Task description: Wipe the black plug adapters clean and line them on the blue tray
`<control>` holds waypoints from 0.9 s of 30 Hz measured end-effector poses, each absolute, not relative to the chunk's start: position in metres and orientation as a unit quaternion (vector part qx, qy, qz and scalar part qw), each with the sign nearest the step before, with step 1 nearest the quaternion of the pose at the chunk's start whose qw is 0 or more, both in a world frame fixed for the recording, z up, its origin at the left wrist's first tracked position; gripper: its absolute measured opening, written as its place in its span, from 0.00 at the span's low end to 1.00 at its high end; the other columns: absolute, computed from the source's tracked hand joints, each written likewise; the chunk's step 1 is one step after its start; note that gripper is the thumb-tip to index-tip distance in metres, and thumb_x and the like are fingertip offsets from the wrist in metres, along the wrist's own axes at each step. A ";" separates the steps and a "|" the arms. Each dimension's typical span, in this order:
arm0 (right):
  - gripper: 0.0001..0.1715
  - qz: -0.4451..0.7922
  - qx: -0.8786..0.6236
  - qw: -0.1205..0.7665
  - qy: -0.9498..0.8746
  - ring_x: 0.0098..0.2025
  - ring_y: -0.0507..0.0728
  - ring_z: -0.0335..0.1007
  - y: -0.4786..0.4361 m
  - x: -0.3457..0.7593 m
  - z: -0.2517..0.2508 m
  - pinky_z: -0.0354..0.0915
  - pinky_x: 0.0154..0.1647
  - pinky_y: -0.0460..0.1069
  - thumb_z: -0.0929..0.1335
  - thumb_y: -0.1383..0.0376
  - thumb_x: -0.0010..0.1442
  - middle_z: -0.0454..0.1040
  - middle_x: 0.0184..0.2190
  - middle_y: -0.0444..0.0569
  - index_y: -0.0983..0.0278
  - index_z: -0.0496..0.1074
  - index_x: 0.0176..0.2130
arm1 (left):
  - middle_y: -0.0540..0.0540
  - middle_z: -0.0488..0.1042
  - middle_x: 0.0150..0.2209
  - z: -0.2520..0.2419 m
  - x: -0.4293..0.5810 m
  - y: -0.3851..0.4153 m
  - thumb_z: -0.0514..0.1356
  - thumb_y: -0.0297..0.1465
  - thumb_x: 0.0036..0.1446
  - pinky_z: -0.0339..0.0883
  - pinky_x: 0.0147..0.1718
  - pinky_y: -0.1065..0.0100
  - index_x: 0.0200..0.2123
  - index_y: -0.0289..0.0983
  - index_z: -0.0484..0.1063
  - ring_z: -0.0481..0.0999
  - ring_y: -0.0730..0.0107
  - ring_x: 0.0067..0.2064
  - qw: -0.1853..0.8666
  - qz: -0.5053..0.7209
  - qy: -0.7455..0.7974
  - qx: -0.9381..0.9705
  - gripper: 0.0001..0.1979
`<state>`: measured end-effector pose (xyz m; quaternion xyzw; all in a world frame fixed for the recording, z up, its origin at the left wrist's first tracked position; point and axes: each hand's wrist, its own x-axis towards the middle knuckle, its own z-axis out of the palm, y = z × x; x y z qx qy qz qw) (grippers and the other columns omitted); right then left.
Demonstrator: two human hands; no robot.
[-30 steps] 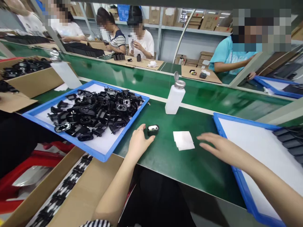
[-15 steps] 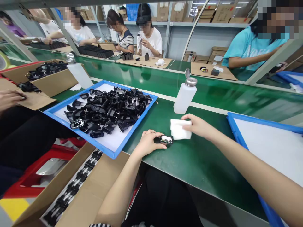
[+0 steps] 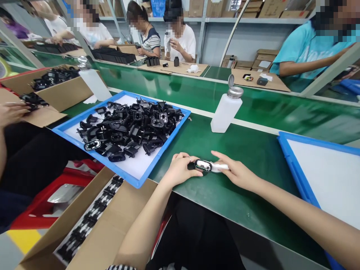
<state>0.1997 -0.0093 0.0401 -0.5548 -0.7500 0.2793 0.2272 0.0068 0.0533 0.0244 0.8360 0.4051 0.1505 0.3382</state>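
Observation:
My left hand (image 3: pixel 182 169) grips a black plug adapter housing (image 3: pixel 203 165) between thumb and fingers, just above the green bench. Its open face is turned toward me and shows a white part and a bit of green circuit board inside. Against the housing's right side lies a folded white cloth (image 3: pixel 221 167), pinched in my right hand (image 3: pixel 236 170). The cloth is seen nearly edge-on, and some of the right fingers are hidden behind it. Left of my hands, a blue-rimmed tray (image 3: pixel 140 180) bears a heap of similar black housings (image 3: pixel 135 127).
A white dispenser bottle (image 3: pixel 225 112) with its metal lid up stands beyond my hands; a second bottle (image 3: pixel 95 84) stands at left. Another blue tray (image 3: pixel 298 180) lies right. A cardboard box (image 3: pixel 112 225) of parts sits below left. A neighbour's hand (image 3: pixel 12 112) is far left; co-workers sit opposite.
My right hand has turned and brought the cloth down to the housing's right side; before, the cloth faced me flat, beside and above it. My left hand still holds the housing.

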 end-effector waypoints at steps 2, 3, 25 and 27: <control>0.25 0.278 -0.587 0.217 -0.729 0.37 0.54 0.66 -0.013 0.207 0.041 0.63 0.38 0.51 0.56 0.68 0.52 0.70 0.37 0.46 0.62 0.54 0.51 | 0.51 0.66 0.34 0.025 0.007 0.054 0.60 0.40 0.40 0.49 0.45 0.62 0.36 0.46 0.68 0.59 0.64 0.43 0.342 0.151 0.405 0.834 0.16; 0.24 0.271 -0.611 0.224 -0.709 0.35 0.55 0.67 -0.013 0.209 0.043 0.63 0.37 0.51 0.56 0.68 0.51 0.70 0.37 0.47 0.62 0.55 0.50 | 0.51 0.66 0.34 0.025 0.007 0.054 0.60 0.40 0.39 0.49 0.45 0.62 0.36 0.46 0.68 0.59 0.64 0.43 0.343 0.151 0.407 0.833 0.16; 0.29 0.330 -0.616 0.260 -0.667 0.36 0.55 0.67 -0.025 0.205 0.061 0.64 0.36 0.52 0.57 0.70 0.50 0.71 0.36 0.46 0.61 0.50 0.53 | 0.51 0.66 0.33 0.026 0.007 0.054 0.61 0.40 0.39 0.48 0.45 0.64 0.37 0.46 0.68 0.59 0.65 0.43 0.341 0.148 0.404 0.836 0.17; 0.26 0.353 -0.665 0.294 -0.589 0.31 0.56 0.68 -0.016 0.206 0.063 0.66 0.30 0.50 0.58 0.67 0.50 0.71 0.35 0.48 0.63 0.55 0.51 | 0.51 0.66 0.34 0.026 0.008 0.054 0.61 0.39 0.39 0.48 0.46 0.64 0.36 0.46 0.69 0.59 0.65 0.44 0.344 0.151 0.404 0.834 0.17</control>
